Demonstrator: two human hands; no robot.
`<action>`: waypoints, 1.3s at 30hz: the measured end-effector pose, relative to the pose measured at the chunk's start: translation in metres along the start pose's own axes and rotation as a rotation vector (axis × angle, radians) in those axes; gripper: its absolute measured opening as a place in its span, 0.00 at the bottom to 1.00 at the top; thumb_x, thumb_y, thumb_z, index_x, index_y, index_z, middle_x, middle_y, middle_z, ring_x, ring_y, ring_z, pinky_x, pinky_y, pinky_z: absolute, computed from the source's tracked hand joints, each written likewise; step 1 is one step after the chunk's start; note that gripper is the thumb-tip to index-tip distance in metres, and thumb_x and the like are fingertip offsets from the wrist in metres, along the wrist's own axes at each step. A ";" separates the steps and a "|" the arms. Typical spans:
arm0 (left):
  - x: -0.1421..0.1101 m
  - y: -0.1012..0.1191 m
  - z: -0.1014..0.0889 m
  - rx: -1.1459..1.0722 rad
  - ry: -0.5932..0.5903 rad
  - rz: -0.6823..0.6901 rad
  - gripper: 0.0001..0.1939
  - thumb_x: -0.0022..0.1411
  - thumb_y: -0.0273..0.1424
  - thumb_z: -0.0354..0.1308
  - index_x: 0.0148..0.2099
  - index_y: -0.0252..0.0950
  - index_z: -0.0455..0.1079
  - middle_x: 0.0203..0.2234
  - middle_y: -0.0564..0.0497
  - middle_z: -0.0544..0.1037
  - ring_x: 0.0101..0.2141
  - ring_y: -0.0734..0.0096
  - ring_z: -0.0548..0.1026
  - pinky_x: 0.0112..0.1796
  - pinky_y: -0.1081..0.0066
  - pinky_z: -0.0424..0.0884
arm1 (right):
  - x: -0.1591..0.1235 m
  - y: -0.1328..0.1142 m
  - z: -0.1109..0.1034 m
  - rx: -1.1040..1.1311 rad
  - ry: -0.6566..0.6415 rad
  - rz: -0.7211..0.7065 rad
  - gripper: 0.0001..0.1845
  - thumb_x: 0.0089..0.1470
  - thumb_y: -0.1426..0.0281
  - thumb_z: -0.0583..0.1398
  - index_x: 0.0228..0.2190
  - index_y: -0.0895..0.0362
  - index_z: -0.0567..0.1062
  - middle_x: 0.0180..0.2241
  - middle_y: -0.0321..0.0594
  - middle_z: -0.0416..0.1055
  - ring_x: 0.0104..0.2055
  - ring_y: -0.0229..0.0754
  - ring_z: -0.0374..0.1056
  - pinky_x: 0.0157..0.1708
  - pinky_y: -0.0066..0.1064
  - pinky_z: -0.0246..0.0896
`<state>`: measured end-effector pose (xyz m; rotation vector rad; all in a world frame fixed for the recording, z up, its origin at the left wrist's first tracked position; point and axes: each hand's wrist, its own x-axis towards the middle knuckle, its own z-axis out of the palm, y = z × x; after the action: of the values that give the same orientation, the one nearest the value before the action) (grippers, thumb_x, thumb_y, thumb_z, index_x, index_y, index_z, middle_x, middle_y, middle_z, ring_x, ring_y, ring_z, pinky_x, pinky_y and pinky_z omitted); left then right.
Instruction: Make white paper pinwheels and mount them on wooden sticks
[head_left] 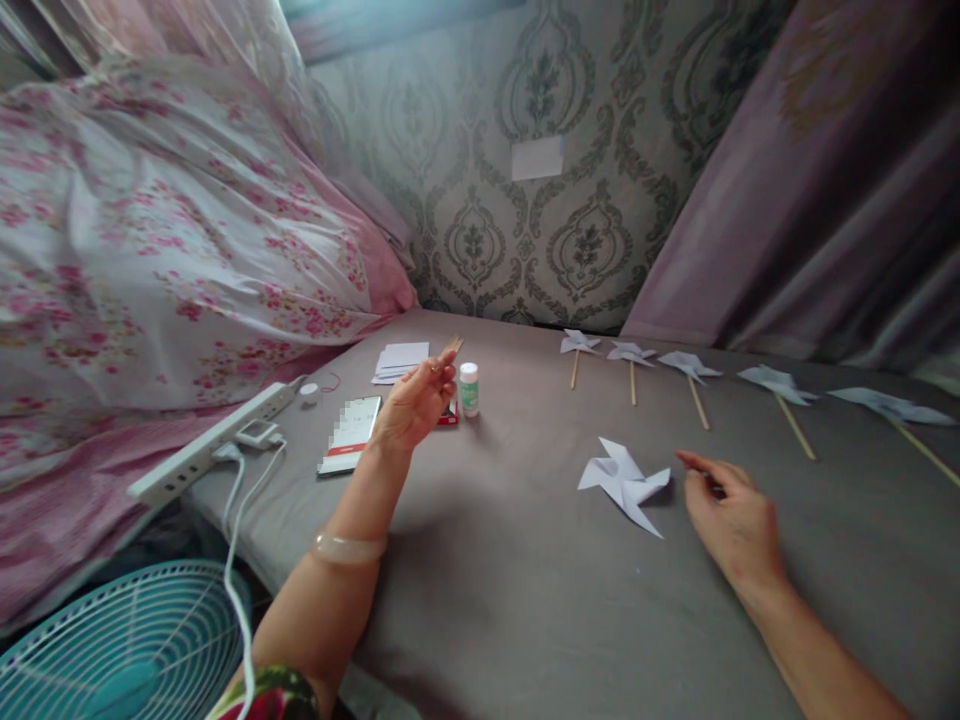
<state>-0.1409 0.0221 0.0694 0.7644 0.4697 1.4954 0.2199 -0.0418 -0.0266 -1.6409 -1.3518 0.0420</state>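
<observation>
A folded white paper pinwheel (624,484) without a stick lies flat on the grey cloth between my hands. Just right of it hovers my right hand (735,515), thumb and fingers pinched together; anything in them is too small or hidden to name. My left hand (416,402) is raised with its fingertips closed, and I cannot make out what they hold. Directly behind those fingertips show the ends of thin wooden sticks (454,344); whether they touch the hand I cannot tell. A small white bottle with a green label (469,390) stands upright beside it.
Several pinwheels on sticks (691,366) lie in a row at the back right. Left of my left hand are white paper sheets (403,358) and a phone (351,437). A power strip (210,440) with cables lines the left edge, above a blue fan (127,650).
</observation>
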 end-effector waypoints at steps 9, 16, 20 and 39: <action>-0.010 -0.008 0.012 -0.086 -0.119 -0.003 0.10 0.59 0.33 0.61 0.25 0.36 0.72 0.37 0.50 0.75 0.35 0.76 0.70 0.34 0.76 0.66 | 0.000 -0.005 -0.001 -0.004 0.077 -0.121 0.18 0.49 0.66 0.51 0.35 0.57 0.77 0.36 0.46 0.73 0.38 0.46 0.70 0.45 0.42 0.64; -0.015 -0.011 0.016 0.054 -0.063 0.032 0.13 0.55 0.42 0.63 0.25 0.39 0.71 0.41 0.50 0.74 0.40 0.71 0.70 0.36 0.72 0.66 | -0.001 -0.013 -0.003 -0.026 0.092 -0.153 0.18 0.50 0.66 0.51 0.36 0.58 0.77 0.36 0.46 0.73 0.38 0.47 0.70 0.46 0.44 0.64; -0.017 -0.012 0.017 0.188 0.014 0.045 0.17 0.56 0.47 0.59 0.25 0.39 0.69 0.45 0.49 0.73 0.46 0.64 0.68 0.38 0.68 0.67 | -0.002 -0.020 -0.005 -0.032 0.104 -0.182 0.17 0.51 0.67 0.51 0.36 0.57 0.77 0.36 0.46 0.73 0.38 0.47 0.69 0.47 0.43 0.64; -0.001 0.010 -0.007 0.418 0.069 0.106 0.12 0.46 0.38 0.68 0.29 0.36 0.74 0.30 0.50 0.75 0.28 0.77 0.68 0.31 0.74 0.64 | -0.003 -0.028 -0.005 -0.074 0.110 -0.334 0.14 0.54 0.68 0.52 0.35 0.56 0.77 0.34 0.45 0.75 0.36 0.46 0.71 0.43 0.40 0.65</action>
<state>-0.1529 0.0210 0.0714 1.0795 0.8206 1.5444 0.2012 -0.0499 -0.0071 -1.4352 -1.5392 -0.2953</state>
